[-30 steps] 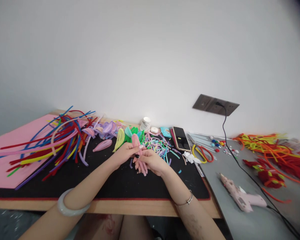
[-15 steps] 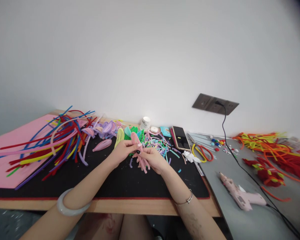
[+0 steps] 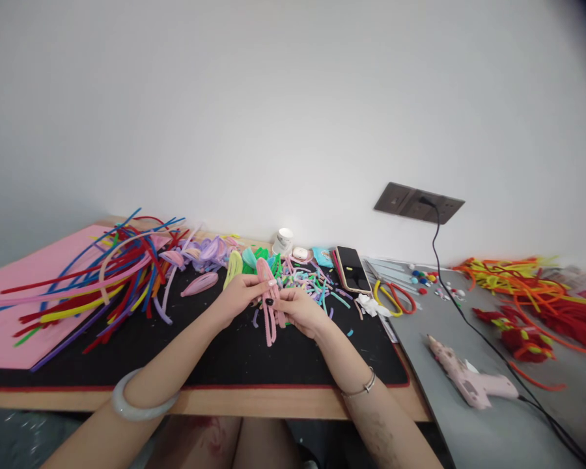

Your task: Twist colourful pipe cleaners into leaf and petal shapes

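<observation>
Pink pipe cleaners (image 3: 270, 329), bent into long loops, are pinched between both hands above the black mat (image 3: 200, 361). My left hand (image 3: 244, 294) grips them near the top, fingers closed. Just below, my right hand (image 3: 295, 307) is closed on the same bundle, its thumb across the front. The loops' lower ends hang down between the hands. Behind them lie a yellow pipe cleaner bundle (image 3: 233, 266) and green ones (image 3: 258, 255). A finished-looking pink petal shape (image 3: 200, 284) rests on the mat to the left.
Loose pipe cleaners (image 3: 122, 280) spread over a pink sheet (image 3: 10, 332) at left. Cut bits (image 3: 317, 281), a phone (image 3: 352, 269) and scissors (image 3: 394, 298) lie right of the hands. On the grey side table are a glue gun (image 3: 469, 378) and its cord. A cup (image 3: 284, 241) stands behind.
The pink loops have turned in the fingers: their lower ends now hang straighter and further left. Both hands stay in nearly the same place.
</observation>
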`<state>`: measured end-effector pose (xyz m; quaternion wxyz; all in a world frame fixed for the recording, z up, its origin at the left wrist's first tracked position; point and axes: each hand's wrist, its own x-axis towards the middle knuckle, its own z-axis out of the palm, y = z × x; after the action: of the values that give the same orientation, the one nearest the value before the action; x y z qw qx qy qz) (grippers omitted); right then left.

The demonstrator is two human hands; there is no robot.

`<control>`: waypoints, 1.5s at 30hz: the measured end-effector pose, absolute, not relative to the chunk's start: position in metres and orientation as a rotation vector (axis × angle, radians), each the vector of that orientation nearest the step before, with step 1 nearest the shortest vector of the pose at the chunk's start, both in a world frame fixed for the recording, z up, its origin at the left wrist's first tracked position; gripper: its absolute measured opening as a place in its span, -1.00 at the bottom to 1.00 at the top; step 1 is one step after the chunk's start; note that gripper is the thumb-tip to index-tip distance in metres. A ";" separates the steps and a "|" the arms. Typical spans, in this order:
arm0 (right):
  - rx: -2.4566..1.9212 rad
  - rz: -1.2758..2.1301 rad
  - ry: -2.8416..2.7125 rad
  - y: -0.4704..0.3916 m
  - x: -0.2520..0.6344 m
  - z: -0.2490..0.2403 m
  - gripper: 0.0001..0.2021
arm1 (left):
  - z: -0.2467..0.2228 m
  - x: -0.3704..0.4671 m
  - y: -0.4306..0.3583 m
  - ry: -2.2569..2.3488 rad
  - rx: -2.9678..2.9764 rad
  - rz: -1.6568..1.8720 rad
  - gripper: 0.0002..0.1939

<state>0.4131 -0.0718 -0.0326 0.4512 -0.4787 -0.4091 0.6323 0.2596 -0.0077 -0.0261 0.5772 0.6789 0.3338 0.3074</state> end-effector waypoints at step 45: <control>-1.292 1.546 -1.426 -0.076 0.416 -0.025 -0.78 | -0.022 0.258 -0.008 0.823 1.543 0.755 -0.65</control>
<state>0.4159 -0.0758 -0.0254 0.3303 -0.4942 -0.5453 0.5911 0.2584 -0.0082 -0.0224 0.5795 0.6601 0.3521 0.3231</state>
